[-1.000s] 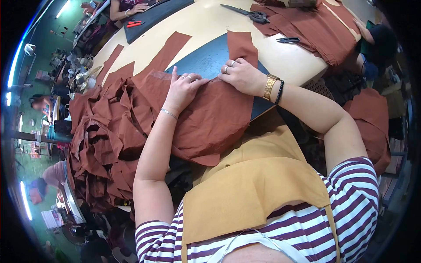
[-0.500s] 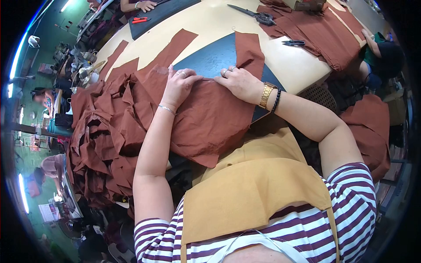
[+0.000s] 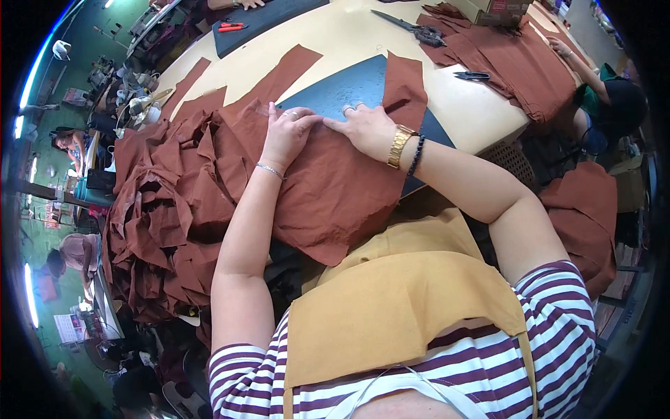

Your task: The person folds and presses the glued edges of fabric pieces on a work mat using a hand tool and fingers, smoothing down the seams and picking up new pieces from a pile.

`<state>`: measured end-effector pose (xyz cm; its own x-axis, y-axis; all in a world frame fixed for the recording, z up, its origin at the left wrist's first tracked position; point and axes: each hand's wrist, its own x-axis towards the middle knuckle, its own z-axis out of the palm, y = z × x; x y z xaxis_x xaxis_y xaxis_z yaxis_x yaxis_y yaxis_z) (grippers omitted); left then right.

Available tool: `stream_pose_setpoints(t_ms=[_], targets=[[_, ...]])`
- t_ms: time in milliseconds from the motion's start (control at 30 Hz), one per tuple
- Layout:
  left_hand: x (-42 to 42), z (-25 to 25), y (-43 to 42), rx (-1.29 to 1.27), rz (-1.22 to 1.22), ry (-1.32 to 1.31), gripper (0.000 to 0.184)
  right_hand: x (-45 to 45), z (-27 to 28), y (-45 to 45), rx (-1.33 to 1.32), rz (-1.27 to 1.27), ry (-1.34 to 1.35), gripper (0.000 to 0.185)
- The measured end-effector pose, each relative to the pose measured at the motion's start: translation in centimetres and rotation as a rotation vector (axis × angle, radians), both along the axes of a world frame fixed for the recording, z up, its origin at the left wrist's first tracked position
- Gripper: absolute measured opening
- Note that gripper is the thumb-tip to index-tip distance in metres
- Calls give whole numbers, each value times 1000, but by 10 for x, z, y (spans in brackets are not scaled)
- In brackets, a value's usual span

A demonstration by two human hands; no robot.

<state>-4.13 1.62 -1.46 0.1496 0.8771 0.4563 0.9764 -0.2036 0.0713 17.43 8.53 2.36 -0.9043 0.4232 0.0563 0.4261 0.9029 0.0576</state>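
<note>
A reddish-brown cloth piece [image 3: 335, 188] hangs over the table's near edge, its upper edge lying along a dark blue board [image 3: 342, 87]. My left hand [image 3: 287, 140] pinches that upper edge between thumb and index finger. Close beside it, my right hand [image 3: 370, 133] has its index finger reaching to the left fingertips at the same edge. The other right fingers bend over the board, and its thumb is mostly hidden. A narrower brown strip [image 3: 406, 84] lies across the board's right side. To my left is a crumpled heap of brown cloth [image 3: 160, 216].
On the pale table [image 3: 349, 35] lie large scissors [image 3: 419, 31], black thread snips [image 3: 472, 75] and a red-handled tool [image 3: 232, 27]. Stacked brown cloth [image 3: 509, 63] bears a cardboard box [image 3: 492, 10]. A co-worker's arm [image 3: 583, 70] reaches over that stack.
My right hand has shifted left, closer to my left hand, and its index finger is straighter. The view has moved slightly. At right, the co-worker's arm has moved farther across the cloth stack.
</note>
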Motion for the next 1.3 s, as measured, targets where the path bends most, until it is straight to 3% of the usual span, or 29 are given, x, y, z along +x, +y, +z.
stream_pose_setpoints(t_ms=[100,233,333,433,533,633,667,700,800,833,933,1100,1200,1300], targets=[[1,0,-1,-7,11,5,15,-3,-1,-1,-9,-35,-16,41],[4,8,-4,-20,19,-7,15,24,16,2,10,59,-50,24],[7,15,-9,96,92,-209,17,56,18,1,-16,115,97,22],[-18,22,-23,3,220,-279,26,76,6,-12,-207,-35,392,25],[-28,19,-47,-78,260,-270,36,82,5,2,-408,-95,420,23],[4,24,-72,-225,280,-247,50,82,16,45,-90,-150,404,10],[22,31,-80,-324,288,-270,56,81,20,68,30,-78,514,13],[44,42,-89,-356,281,-248,59,79,21,75,266,-274,412,24],[72,53,-103,-345,213,-190,68,70,14,82,328,-195,644,34],[75,51,-106,-328,182,-171,71,68,21,67,89,-228,514,40],[71,29,-113,-430,256,-149,77,62,-3,36,-218,-359,328,51],[117,47,-139,-609,227,-255,89,76,-19,47,-164,-200,303,58],[128,59,-144,-537,166,-203,76,77,-15,61,-140,-48,376,47],[107,60,-110,-243,144,-270,45,52,0,53,-239,85,563,33]])
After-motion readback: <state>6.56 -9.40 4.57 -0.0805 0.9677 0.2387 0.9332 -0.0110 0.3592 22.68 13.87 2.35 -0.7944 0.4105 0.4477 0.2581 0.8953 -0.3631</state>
